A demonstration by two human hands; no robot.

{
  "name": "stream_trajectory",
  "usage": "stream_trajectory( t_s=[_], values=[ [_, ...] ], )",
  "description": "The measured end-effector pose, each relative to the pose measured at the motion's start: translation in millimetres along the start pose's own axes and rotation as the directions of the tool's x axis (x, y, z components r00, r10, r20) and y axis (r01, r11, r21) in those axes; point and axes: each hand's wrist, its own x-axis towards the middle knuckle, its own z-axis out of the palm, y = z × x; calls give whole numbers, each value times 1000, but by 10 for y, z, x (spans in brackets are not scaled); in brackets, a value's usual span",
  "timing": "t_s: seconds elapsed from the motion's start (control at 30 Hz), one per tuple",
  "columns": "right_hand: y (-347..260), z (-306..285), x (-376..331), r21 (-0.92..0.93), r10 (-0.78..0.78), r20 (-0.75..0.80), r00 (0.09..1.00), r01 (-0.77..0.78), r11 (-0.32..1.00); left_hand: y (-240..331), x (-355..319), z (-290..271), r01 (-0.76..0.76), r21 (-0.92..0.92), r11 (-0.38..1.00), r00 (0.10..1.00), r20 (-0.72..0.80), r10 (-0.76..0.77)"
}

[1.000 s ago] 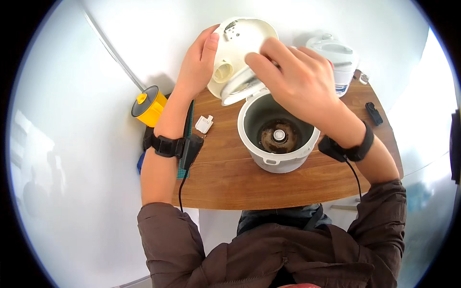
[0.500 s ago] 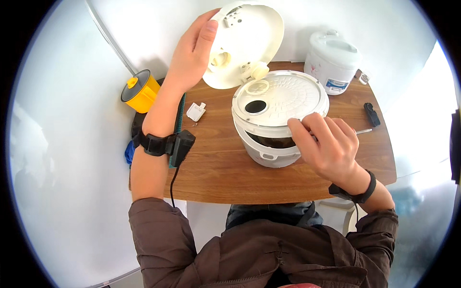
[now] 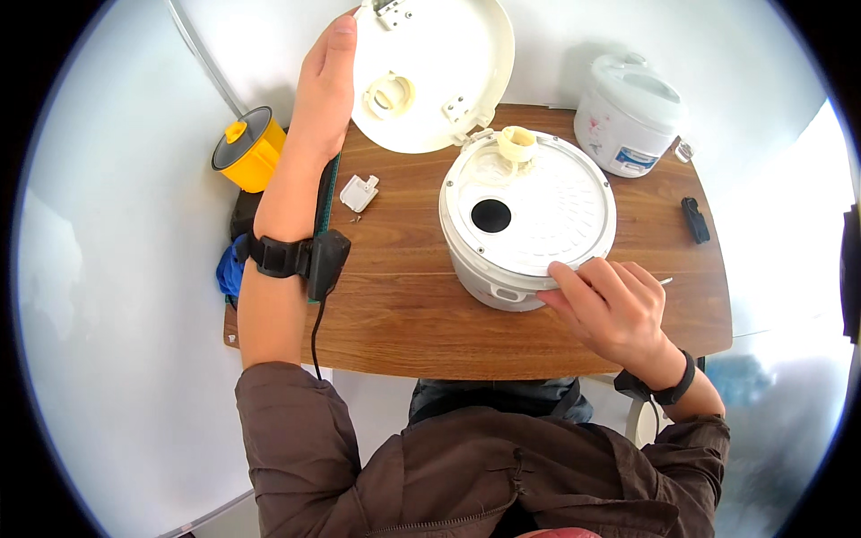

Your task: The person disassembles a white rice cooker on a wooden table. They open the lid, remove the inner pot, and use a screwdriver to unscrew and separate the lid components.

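The left hand (image 3: 327,94) grips the cream round plastic cover (image 3: 439,67); the right hand (image 3: 614,312) pinches the white plastic disc (image 3: 560,211) atop the white cylindrical cooker (image 3: 471,273), between the brown wooden table (image 3: 395,323)'s front and back edges. Steadying the cover should prevent tilting.

I wear a brown zipped jacket (image 3: 421,462), dark trousers (image 3: 493,396) and black wrist straps (image 3: 280,257) with black boxes (image 3: 328,264) and thin black cables (image 3: 314,341).
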Motion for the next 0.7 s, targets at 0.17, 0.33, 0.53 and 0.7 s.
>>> stream_trajectory(
  t_s=[0.17, 0.33, 0.53, 0.7],
  values=[
    [5, 25, 25, 141, 35, 32, 999, -39, 989, -161, 121, -238, 220, -90, 971, 971, -74, -226],
    [0, 43, 32, 180, 60, 50, 997, -68, 981, -65, 330, -43, 132, 30, 991, 991, 8, -133],
    [6, 73, 34, 195, 79, 48, 996, -86, 977, 440, 420, 342, -34, 447, 894, 977, 202, -63],
    [16, 88, 2, 199, 95, 45, 994, -102, 975, 420, 339, 558, -305, 623, 720, 933, 347, 95]
  ],
)
